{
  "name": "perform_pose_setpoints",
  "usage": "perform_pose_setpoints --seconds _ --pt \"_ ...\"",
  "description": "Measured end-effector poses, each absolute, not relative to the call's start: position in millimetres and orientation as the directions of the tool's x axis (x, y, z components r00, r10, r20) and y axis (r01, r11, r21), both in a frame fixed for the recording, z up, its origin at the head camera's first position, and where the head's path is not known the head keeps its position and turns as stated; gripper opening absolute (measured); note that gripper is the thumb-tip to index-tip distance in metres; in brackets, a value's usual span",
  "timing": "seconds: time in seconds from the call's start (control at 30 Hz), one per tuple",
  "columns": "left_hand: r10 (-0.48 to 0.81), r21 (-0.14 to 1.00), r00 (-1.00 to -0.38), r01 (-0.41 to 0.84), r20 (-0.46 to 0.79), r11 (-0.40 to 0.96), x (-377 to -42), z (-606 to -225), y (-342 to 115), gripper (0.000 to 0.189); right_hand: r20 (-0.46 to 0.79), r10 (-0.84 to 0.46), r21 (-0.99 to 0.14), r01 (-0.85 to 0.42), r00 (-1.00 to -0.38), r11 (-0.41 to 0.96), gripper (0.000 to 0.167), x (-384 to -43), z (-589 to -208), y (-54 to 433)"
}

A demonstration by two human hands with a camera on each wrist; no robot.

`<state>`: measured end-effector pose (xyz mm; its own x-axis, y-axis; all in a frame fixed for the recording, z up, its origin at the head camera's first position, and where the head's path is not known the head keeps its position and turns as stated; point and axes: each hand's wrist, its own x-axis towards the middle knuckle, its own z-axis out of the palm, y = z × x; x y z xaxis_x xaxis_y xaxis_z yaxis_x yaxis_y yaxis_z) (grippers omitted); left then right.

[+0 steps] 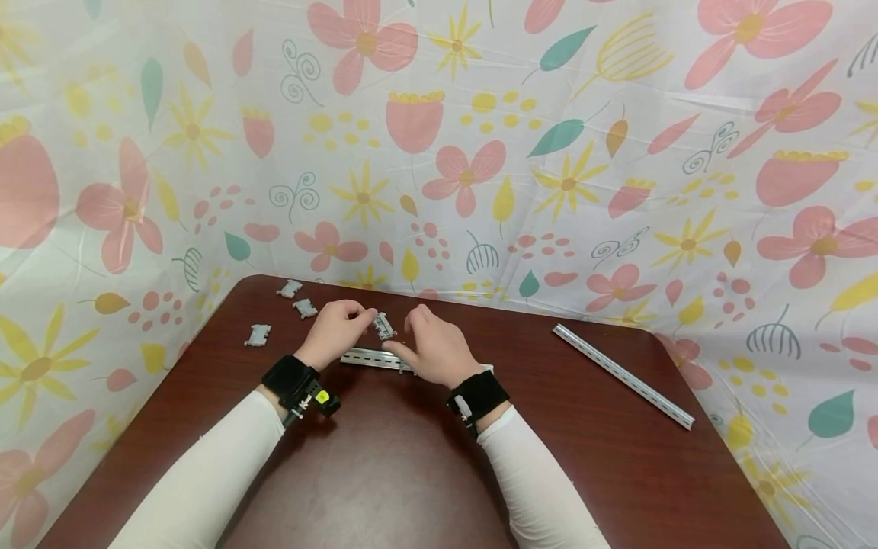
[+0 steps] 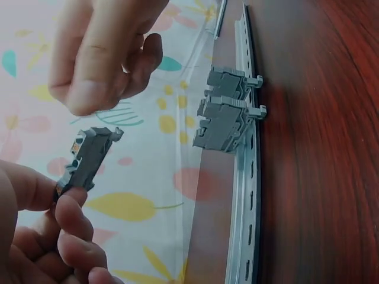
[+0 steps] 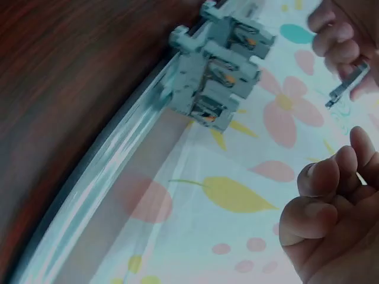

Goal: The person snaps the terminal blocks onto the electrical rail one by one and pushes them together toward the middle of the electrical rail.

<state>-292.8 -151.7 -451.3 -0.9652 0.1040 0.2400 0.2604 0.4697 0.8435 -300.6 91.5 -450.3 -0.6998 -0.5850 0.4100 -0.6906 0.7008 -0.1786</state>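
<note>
My left hand (image 1: 338, 332) pinches a grey DIN rail terminal block (image 1: 384, 326) by one end, between thumb and fingers. In the left wrist view this terminal block (image 2: 89, 157) is held up, tilted, away from the rail. Just right of it is my right hand (image 1: 439, 347), fingers loosely bent and holding nothing; in the right wrist view the right hand (image 3: 331, 219) is apart from the block. Beneath both hands lies a slotted metal DIN rail (image 1: 366, 358), carrying grey terminal blocks (image 2: 222, 121) side by side. My right hand hides part of that rail in the head view.
Three loose grey terminal blocks lie at the table's back left, one of them the nearest block (image 1: 258, 335). A second slotted rail (image 1: 624, 375) lies diagonally on the right of the brown table (image 1: 384, 473). A flowered curtain (image 1: 439, 191) hangs behind the table.
</note>
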Motion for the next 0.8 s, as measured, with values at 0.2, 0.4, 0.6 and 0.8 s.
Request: perform_pose_setpoints --seconds 0.2,0.4,0.6,0.8 --pt "0.109 0.852 -0.968 0.249 0.224 0.460 -289.6 -449.5 -147.2 0.044 0.441 -0.647 0.022 -0.712 -0.623 0.701 0.047 -297.2 -455.3 86.5" --pt "0.132 0.861 -0.969 0.247 0.209 0.444 -286.9 -448.0 -142.6 0.043 0.483 -0.665 0.122 -0.708 -0.570 0.696 0.048 -293.5 -456.7 84.1" --pt "0.142 0.872 -0.970 0.241 0.198 0.427 -287.0 -449.4 -140.7 0.043 0.480 -0.680 0.152 -0.711 -0.554 0.687 0.043 -291.9 -457.7 81.4" --pt "0.145 0.876 -0.972 0.229 0.184 0.425 -287.9 -450.7 -140.2 0.044 0.504 -0.694 0.188 -0.719 -0.514 0.669 0.029 -293.4 -460.5 80.9"
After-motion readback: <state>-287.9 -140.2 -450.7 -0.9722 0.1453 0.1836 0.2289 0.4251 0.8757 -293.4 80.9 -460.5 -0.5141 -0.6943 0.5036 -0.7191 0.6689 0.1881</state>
